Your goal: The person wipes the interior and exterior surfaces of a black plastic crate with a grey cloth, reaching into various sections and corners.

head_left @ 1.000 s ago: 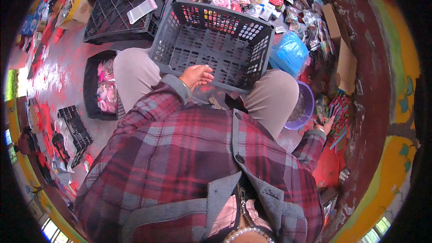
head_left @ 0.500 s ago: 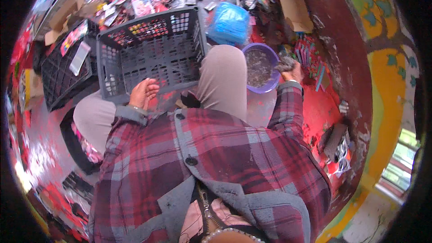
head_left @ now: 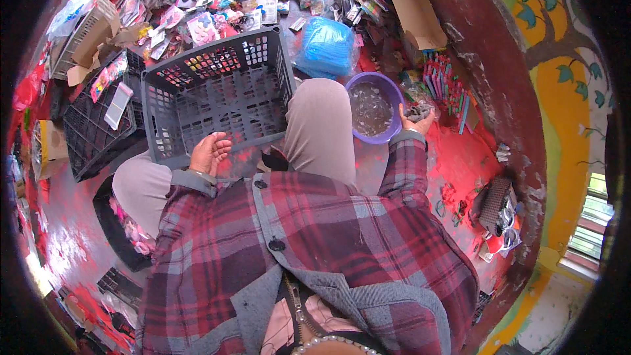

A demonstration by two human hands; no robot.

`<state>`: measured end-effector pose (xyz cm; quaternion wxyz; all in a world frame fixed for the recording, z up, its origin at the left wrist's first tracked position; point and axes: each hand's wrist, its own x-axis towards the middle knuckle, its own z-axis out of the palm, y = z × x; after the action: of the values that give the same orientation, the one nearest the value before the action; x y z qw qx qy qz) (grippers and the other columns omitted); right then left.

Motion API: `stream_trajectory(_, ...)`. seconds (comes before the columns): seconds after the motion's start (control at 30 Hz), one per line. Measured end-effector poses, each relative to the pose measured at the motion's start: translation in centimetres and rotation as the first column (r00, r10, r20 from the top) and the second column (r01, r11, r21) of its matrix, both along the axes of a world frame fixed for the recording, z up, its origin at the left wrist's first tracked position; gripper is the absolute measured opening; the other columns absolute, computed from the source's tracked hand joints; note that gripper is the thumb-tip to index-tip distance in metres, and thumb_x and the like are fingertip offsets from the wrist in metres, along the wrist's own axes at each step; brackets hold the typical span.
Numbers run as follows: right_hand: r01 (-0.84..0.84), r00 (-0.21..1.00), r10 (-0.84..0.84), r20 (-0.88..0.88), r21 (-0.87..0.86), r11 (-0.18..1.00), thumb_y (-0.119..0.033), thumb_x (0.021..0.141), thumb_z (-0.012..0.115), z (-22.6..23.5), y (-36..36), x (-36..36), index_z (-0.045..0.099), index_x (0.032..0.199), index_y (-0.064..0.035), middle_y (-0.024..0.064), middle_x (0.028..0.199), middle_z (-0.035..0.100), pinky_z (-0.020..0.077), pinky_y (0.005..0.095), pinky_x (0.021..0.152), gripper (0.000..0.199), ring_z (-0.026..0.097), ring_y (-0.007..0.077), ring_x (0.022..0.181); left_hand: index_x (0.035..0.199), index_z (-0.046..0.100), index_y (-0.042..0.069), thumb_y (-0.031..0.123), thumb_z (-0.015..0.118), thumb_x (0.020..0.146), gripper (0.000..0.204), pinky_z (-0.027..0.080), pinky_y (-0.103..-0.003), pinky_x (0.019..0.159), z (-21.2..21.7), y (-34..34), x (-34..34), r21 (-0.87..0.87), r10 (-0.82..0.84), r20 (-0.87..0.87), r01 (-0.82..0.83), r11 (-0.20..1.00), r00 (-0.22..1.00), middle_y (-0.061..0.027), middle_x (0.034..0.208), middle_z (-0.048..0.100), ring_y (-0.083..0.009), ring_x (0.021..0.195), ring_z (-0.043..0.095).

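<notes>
A wet-looking grey rag (head_left: 417, 113) lies bunched in my right hand (head_left: 419, 123), which is turned palm up beside the right rim of a purple basin (head_left: 399, 102). Murky grey water with foam fills that basin. My left hand (head_left: 209, 152) holds nothing; its fingers are loosely curled but apart, near the front edge of a black plastic crate (head_left: 220, 102). That crate is tilted, with its slotted inside facing me. Between crate and basin is my raised knee.
Beyond the crate lies a heap of small packaged goods (head_left: 204, 26). A blue plastic-wrapped bundle (head_left: 325, 46) sits behind the basin. Coloured sticks (head_left: 444, 85) and a cardboard box (head_left: 417, 16) are near the right wall. Another black crate (head_left: 102, 135) stands at left.
My right hand has turned palm up, and its fingers have loosened around the rag, moving slightly down and nearer the basin. The left hand stays in place. The view has shifted slightly.
</notes>
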<state>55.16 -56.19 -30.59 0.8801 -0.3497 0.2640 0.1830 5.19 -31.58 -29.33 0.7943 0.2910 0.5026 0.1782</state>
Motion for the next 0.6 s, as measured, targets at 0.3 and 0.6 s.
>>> stream_trajectory(0.3, 0.011, 0.983, 0.045, -0.179, 0.303, 0.953, -0.004, 0.079, 0.052, -5.7, -2.8, 6.2, 0.049, 0.106, -0.0096, 0.0103, 0.090, 0.055, 0.0449, 0.0271, 0.052, 0.027, 0.051, 0.0180, 0.066, 0.100, 0.054, 0.003, 0.030, 0.047, 0.088, 0.030, 0.046, -0.024, 0.062, -0.5, 0.1, 0.2, 0.002, -0.008, 0.020, 0.008, 1.000, 1.000, -0.0071, 0.082, 0.061, -0.0133, 0.071, 0.058)
stream_trajectory(0.6, -0.351, 0.934, 0.349, 0.079, 0.001, 0.937, -0.026, 0.079, 0.064, -1.0, -2.4, 5.2, 0.050, 0.093, -0.0145, 0.0032, 0.073, 0.053, 0.0311, 0.0222, 0.039, 0.023, 0.043, 0.0120, 0.053, 0.099, 0.055, 0.003, 0.031, 0.048, 0.089, 0.031, 0.047, -0.024, 0.061, -0.7, 0.0, 0.6, 0.008, -0.014, 0.034, 0.013, 1.000, 0.999, -0.0074, 0.081, 0.062, -0.0138, 0.070, 0.059)
